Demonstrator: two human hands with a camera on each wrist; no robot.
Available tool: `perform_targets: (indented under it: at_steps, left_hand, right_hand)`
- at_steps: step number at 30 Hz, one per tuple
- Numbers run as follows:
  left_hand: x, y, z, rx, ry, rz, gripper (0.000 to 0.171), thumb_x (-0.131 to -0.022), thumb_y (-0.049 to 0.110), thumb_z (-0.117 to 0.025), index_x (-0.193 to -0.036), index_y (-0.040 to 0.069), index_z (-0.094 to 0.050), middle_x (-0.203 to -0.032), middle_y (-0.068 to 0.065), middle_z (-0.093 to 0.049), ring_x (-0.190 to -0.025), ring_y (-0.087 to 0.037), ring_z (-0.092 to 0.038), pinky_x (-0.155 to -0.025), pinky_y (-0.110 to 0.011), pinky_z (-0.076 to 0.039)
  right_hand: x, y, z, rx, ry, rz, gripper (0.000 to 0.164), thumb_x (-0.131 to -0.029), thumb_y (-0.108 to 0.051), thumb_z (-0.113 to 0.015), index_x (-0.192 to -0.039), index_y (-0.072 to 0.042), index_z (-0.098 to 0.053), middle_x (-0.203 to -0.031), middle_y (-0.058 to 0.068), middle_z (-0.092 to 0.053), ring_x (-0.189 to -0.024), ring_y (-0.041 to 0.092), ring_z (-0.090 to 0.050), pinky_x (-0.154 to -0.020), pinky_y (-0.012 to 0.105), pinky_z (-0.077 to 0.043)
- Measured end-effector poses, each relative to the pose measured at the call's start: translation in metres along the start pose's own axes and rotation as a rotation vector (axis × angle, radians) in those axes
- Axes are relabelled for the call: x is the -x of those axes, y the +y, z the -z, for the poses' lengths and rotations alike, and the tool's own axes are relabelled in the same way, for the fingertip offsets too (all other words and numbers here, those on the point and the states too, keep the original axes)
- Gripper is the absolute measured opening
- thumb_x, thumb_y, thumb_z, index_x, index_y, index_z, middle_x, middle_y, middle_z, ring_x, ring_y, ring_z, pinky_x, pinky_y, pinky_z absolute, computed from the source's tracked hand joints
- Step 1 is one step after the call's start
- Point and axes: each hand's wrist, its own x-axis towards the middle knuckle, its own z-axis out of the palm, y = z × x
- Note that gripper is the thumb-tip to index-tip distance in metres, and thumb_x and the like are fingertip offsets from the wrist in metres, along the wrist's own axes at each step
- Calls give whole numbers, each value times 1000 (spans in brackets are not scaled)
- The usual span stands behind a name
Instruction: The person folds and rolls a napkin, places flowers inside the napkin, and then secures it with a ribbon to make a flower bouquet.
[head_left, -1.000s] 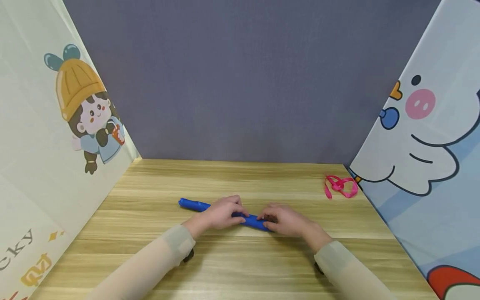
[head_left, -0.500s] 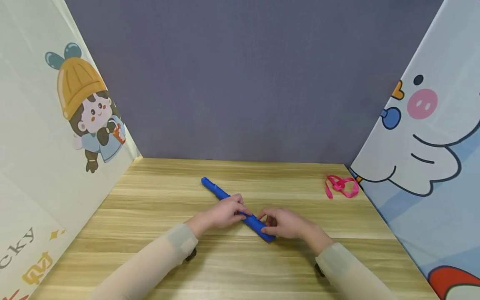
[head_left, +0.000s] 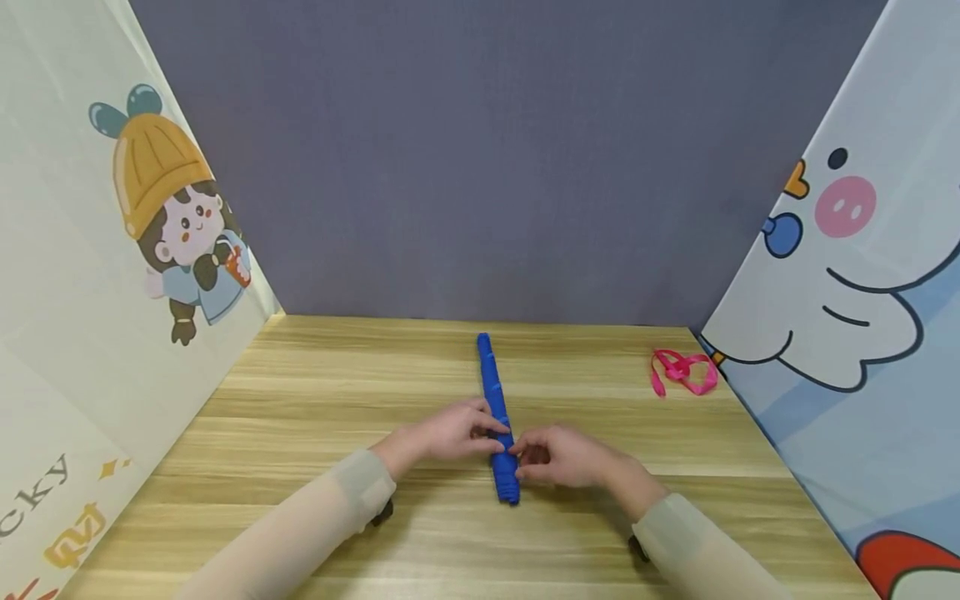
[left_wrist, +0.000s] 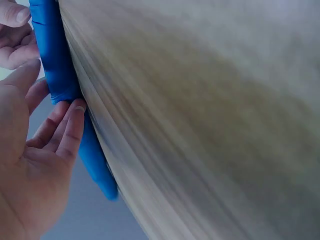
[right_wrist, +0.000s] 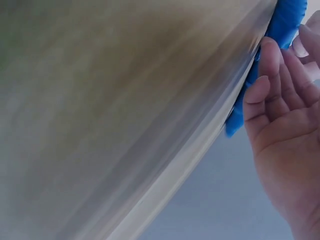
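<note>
A long, narrow blue roll (head_left: 489,377) of creased, smooth material lies on the wooden table, pointing away from me in the head view. On its left side, the fingertips and thumb of my left hand (head_left: 456,432) rest on the near half, fingers loosely bent. My right hand (head_left: 566,455) has its fingertips right at the roll's right side, just across from the left hand. In the left wrist view, the blue roll (left_wrist: 54,52) runs past the fingertips along the tabletop. Part of it is hidden behind the fingers in the right wrist view.
A loose, tangled pink ribbon (head_left: 678,369) lies at the table's back right. Behind the wooden table (head_left: 315,358) rises a grey panel (head_left: 480,167). Cartoon-printed sheets hang on the left (head_left: 75,250) and right (head_left: 862,292).
The blue roll has turned from lying mostly crosswise to pointing away from me. Its far end swung right and back, its near end came toward me. Both hands stay beside it.
</note>
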Motion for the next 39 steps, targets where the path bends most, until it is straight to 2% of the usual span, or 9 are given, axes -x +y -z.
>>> perform_targets:
  at_steps: [5, 8, 12, 14, 18, 23, 30, 34, 39]
  left_hand:
    - [1, 1, -1, 68, 4, 17, 39, -104, 28, -80, -137, 9, -77, -118, -5, -65, -107, -17, -63, -93, -24, -56]
    - [2, 1, -1, 56, 6, 40, 42, -103, 29, -80, -140, 9, -74, -134, -10, -63, -121, -23, -64, -104, -34, -57]
    - [3, 2, -1, 7, 3, 57, 45, -103, 33, -80, -142, 12, -73, -159, -17, -55, -146, -35, -56, -121, -49, -49]
    - [3, 3, -1, -7, 0, 51, 45, -103, 33, -80, -142, 11, -73, -164, -19, -53, -152, -38, -51, -125, -53, -45]
    - [5, 6, 0, -14, -7, 54, 46, -103, 35, -80, -142, 12, -73, -163, -19, -55, -153, -40, -51, -126, -54, -43]
    - [6, 7, -3, 23, 3, 87, 46, -102, 35, -81, -142, 14, -73, -163, -16, -55, -154, -37, -50, -127, -54, -42]
    - [6, 6, -7, 53, 7, 114, 46, -102, 35, -81, -142, 15, -72, -162, -15, -56, -151, -35, -54, -124, -52, -46]
    - [6, 5, -8, 57, 7, 124, 47, -102, 37, -81, -143, 15, -72, -162, -16, -55, -149, -35, -55, -122, -51, -48]
    - [6, 5, -8, 76, 9, 133, 46, -102, 35, -82, -142, 15, -72, -163, -16, -54, -150, -35, -54, -122, -50, -49]
  right_hand:
    - [0, 0, -2, 22, -3, 44, 34, -104, -29, -78, -132, -10, -77, -109, -5, -76, -90, -1, -64, -81, 23, -57]
    - [1, 1, -3, 33, -1, 44, 35, -104, -29, -79, -134, -11, -77, -109, -5, -75, -89, -1, -63, -81, 22, -57]
    - [1, 2, -4, 44, 0, 39, 36, -104, -30, -78, -134, -12, -77, -109, -7, -74, -89, -1, -63, -81, 22, -57]
    - [1, 2, -4, 44, -2, 34, 36, -104, -31, -78, -134, -12, -77, -110, -7, -74, -91, -1, -63, -82, 22, -57]
    - [3, 0, -3, 56, -9, 32, 35, -104, -32, -77, -134, -13, -77, -113, -6, -76, -95, -1, -64, -86, 23, -57]
    - [4, 0, -2, 63, -15, 34, 34, -105, -30, -76, -134, -13, -77, -116, -4, -77, -98, 0, -65, -89, 25, -58]
    - [9, 7, 1, -3, -15, 15, 36, -106, -29, -75, -137, -12, -75, -114, -4, -78, -95, 0, -66, -85, 24, -57]
    - [17, 19, 18, 0, 59, -30, 35, -108, -26, -72, -138, -8, -74, -109, -2, -78, -87, 2, -66, -75, 25, -57]
    - [37, 56, 60, 87, 261, -108, 29, -108, -19, -70, -131, -4, -76, -101, 3, -78, -80, 4, -63, -70, 25, -54]
